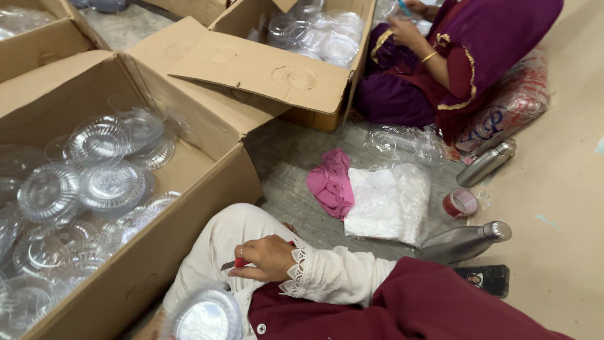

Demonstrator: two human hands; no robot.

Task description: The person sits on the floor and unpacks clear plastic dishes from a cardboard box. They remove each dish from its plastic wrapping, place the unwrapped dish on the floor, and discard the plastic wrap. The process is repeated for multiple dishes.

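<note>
A small red-handled blade (234, 264) is pinched in the closed right hand (267, 257). The clear plastic lid (204, 317) at seven o'clock looks light, thin, and crushable; it is best taken by its rim. The left hand cannot be seen.

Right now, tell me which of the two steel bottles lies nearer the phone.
The lower bottle, lying on its side with its cap toward the right, right above the phone. The other bottle lies farther up, beyond the tape roll.
</note>
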